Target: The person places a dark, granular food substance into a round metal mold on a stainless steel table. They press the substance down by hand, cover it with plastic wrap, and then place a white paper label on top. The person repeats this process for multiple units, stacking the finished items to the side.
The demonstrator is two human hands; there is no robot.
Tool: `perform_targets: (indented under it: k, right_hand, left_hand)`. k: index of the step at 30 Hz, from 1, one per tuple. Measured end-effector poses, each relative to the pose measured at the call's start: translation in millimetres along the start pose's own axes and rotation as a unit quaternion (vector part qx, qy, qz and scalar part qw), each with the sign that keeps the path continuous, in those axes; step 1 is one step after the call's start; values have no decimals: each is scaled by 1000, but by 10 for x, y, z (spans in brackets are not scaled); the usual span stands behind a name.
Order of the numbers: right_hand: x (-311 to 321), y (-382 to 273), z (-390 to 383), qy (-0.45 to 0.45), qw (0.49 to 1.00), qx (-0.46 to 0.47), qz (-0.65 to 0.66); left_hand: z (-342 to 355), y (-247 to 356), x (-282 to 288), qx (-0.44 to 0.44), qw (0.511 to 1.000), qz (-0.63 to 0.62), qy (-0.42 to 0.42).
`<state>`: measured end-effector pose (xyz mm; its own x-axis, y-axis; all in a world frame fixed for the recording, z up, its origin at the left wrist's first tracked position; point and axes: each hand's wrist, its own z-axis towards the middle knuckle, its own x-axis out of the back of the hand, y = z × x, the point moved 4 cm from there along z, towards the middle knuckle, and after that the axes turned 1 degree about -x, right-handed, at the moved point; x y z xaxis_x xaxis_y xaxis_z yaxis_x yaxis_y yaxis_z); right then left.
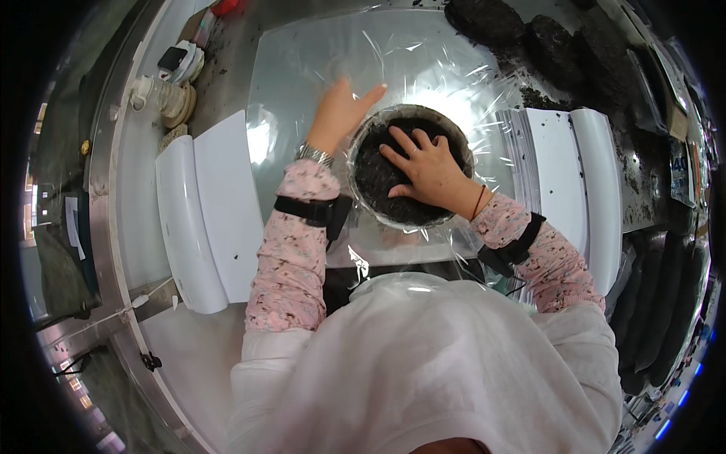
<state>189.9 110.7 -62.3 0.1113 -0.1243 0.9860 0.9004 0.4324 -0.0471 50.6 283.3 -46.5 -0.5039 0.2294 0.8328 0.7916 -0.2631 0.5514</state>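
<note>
A round mould [355, 175] with a pale rim stands in front of me, filled with dark, fibrous, soil-like material [378, 163]. My right hand [431, 172] lies on that material with its fingers spread, palm down and holding nothing. Left of the mould, my left hand [338, 113] is over a sheet of clear plastic film [302, 68]. Its thumb stands apart from the fingers, which are partly blurred, and I see nothing held. The film spreads around and under the mould, wrinkled and shiny.
White sheets [227, 197] with a rolled edge lie at the left, and a stack of white sheets [556, 166] at the right. Dark rounded slabs [484, 21] sit at the far right among crumbs. A glass jar [155, 96] stands at the far left.
</note>
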Motion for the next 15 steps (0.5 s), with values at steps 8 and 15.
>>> perform_targets:
  k: [8, 15]
  right_hand:
    - [22, 81, 12, -45, 999, -22, 9]
    - [399, 716, 108, 61, 911, -58, 405]
  left_hand:
    - [-319, 91, 264, -183, 942, 82, 271]
    - [-572, 511, 320, -355, 916, 20, 183]
